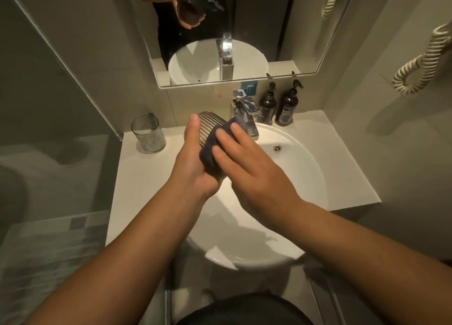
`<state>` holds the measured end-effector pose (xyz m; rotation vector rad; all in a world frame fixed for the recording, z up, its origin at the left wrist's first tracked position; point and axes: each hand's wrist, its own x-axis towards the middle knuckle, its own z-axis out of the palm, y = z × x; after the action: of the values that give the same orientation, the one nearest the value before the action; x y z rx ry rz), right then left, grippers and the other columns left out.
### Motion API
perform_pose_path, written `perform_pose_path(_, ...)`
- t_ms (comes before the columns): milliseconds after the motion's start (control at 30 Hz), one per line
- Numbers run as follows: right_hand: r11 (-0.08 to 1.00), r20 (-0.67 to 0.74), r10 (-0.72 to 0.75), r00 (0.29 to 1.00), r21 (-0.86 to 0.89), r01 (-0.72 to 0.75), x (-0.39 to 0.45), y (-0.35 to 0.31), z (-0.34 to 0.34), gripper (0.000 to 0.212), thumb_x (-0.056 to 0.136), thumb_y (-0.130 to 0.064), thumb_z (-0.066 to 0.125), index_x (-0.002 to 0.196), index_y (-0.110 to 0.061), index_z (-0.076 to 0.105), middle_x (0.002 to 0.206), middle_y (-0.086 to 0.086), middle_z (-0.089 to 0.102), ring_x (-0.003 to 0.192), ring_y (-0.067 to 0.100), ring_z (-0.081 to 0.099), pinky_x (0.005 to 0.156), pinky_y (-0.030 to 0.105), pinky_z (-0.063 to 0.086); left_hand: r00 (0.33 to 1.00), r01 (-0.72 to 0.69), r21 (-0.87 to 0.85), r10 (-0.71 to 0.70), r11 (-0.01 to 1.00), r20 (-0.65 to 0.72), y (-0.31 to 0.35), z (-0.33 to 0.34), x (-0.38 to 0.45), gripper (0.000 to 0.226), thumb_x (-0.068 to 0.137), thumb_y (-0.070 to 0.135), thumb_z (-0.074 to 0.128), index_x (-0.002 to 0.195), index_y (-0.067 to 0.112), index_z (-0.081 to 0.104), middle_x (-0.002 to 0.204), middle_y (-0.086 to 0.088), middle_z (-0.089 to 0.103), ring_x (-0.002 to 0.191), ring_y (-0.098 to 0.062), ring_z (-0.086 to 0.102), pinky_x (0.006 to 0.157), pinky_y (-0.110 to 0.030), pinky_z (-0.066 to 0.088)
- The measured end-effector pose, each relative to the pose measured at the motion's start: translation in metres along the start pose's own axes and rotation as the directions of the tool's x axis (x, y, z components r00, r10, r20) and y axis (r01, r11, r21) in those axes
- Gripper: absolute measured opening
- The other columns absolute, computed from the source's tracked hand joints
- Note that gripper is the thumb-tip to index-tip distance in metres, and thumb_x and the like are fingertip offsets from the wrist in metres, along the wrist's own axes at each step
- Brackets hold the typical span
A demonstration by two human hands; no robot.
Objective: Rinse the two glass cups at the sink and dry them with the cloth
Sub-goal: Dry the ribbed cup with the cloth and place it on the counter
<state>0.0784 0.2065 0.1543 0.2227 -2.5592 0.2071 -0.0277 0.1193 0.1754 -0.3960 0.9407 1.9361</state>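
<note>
The left hand (195, 163) holds a ribbed glass cup (210, 126) on its side above the basin's left rim, its grip curled around the cup so the wall faces the dark cloth (215, 151). The right hand (247, 163) presses the cloth against the glass with straight fingers, apparently drying it. The white sink (305, 178) lies beneath. The second glass cup (148, 134) stands upright on the pale worktop (137, 183), well left. Behind: tap (244, 114), two dark pump bottles (278, 107), mirror (122, 43).

Ribbed clear glass cup (210, 126) is catching light; dark matt cloth (210, 151) is looking soft; chrome tap (244, 112) and glossy white sink (293, 178) are gleaming.
</note>
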Motion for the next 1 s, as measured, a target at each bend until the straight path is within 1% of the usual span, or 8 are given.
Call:
perform_pose_path(233,0.981,-0.050,-0.189,0.981,0.025,0.190,-0.027,0.008,0.014,0.051,0.090,0.001,0.062,0.137,-0.003,0.044,0.144,0.011,0.037,0.136,0.034,0.040,0.111,0.048,0.037,0.999,0.040,0.074,-0.040,0.996,0.002,-0.001,-0.012,0.007,0.084,0.081,0.076,0.056,0.127,0.007,0.065,0.111,-0.016,0.075,0.093,-0.030,0.075,0.082,-0.040,0.062)
perform_pose_path(433,0.990,0.004,-0.116,0.993,0.079,0.116,-0.043,0.023,0.023,0.053,0.086,0.004,0.065,0.135,-0.006,0.047,0.139,0.012,0.050,0.130,0.034,0.048,0.106,0.046,0.043,0.995,0.100,0.086,-0.100,0.991,-0.001,0.000,-0.020,0.017,0.084,0.080,0.077,0.056,0.129,0.010,0.065,0.121,-0.021,0.070,0.106,-0.040,0.070,0.076,-0.053,0.060)
perform_pose_path(667,0.980,0.099,0.105,0.989,0.161,-0.120,-0.049,0.021,0.024,0.043,0.094,-0.007,0.033,0.132,-0.010,0.053,0.142,0.004,0.047,0.132,0.027,0.046,0.109,0.034,0.040,0.998,0.037,0.021,-0.036,0.999,-0.051,-0.001,-0.022,0.027,0.074,0.085,0.069,0.057,0.128,0.011,0.065,0.122,-0.019,0.070,0.108,-0.035,0.069,0.083,-0.050,0.060)
perform_pose_path(733,0.820,0.222,0.442,0.869,0.293,-0.492,-0.048,0.024,0.017,0.054,0.084,-0.001,0.041,0.131,-0.023,0.058,0.126,0.001,0.063,0.100,0.024,0.067,0.079,0.039,0.057,0.994,-0.040,-0.018,0.038,0.999,-0.100,0.007,-0.023,0.028,0.065,0.087,0.066,0.056,0.118,0.011,0.070,0.111,-0.017,0.075,0.099,-0.032,0.072,0.086,-0.048,0.059)
perform_pose_path(800,0.439,0.370,0.682,0.631,0.483,-0.757,-0.042,0.032,0.007,0.060,0.084,0.004,0.040,0.126,-0.032,0.061,0.080,0.005,0.068,0.053,0.020,0.060,0.047,0.028,0.050,0.989,-0.082,-0.034,0.077,0.996,-0.123,0.013,-0.024,0.025,0.059,0.089,0.065,0.056,0.109,0.012,0.072,0.101,-0.016,0.077,0.091,-0.031,0.073,0.087,-0.050,0.059)
perform_pose_path(867,0.264,0.369,0.749,0.550,0.596,-0.759,-0.031,0.038,-0.002,0.058,0.085,0.002,0.042,0.127,-0.033,0.061,0.075,-0.003,0.064,0.055,0.013,0.057,0.053,0.025,0.050,0.988,-0.087,-0.027,0.082,0.996,-0.132,0.013,-0.023,0.025,0.058,0.089,0.064,0.056,0.109,0.012,0.072,0.099,-0.016,0.078,0.089,-0.032,0.074,0.085,-0.052,0.059)
perform_pose_path(933,0.528,0.176,0.666,0.725,0.576,-0.624,-0.012,0.031,-0.013,0.057,0.085,-0.004,0.042,0.134,-0.027,0.055,0.104,-0.004,0.066,0.085,0.022,0.065,0.080,0.037,0.055,0.990,-0.066,-0.018,0.063,0.998,-0.128,0.008,-0.020,0.024,0.060,0.090,0.065,0.054,0.111,0.013,0.071,0.100,-0.016,0.077,0.088,-0.031,0.074,0.083,-0.050,0.060)
perform_pose_path(1000,0.872,-0.016,0.332,0.943,0.386,-0.300,0.006,0.022,-0.016,0.051,0.086,-0.004,0.042,0.136,-0.008,0.051,0.135,0.016,0.056,0.121,0.034,0.055,0.106,0.040,0.042,0.996,-0.015,0.003,0.015,1.000,-0.084,0.002,-0.016,0.024,0.060,0.090,0.065,0.052,0.111,0.012,0.071,0.101,-0.015,0.077,0.086,-0.030,0.075,0.077,-0.043,0.062)
